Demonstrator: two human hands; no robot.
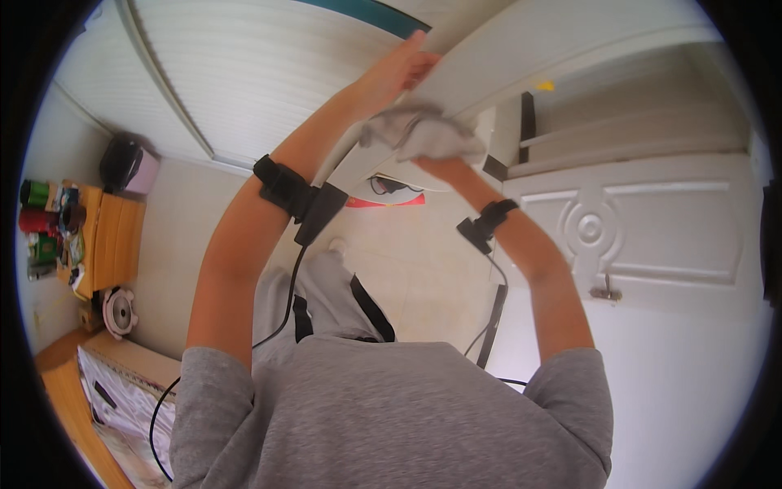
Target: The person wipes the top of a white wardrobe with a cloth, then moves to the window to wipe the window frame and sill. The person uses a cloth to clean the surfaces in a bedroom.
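My left hand [407, 68] is raised at the top middle, its fingers bent against the edge of a long white panel [562, 45]. One finger or the thumb sticks up from it. Just below, my right hand [437, 167] presses a crumpled grey-white cloth [440, 137] to the white surface. The cloth covers most of that hand's fingers, and it is smeared by motion. Both of my forearms carry black strapped devices with cables.
To the right stands a white door [660, 228] with raised moulding and a metal handle [605, 289]. A ribbed white sliding panel [244, 65] spans the upper left. A wooden cabinet [118, 240] with clutter and a pink-and-black bin [130, 165] are at left. Something red [387, 201] lies low, beyond my legs.
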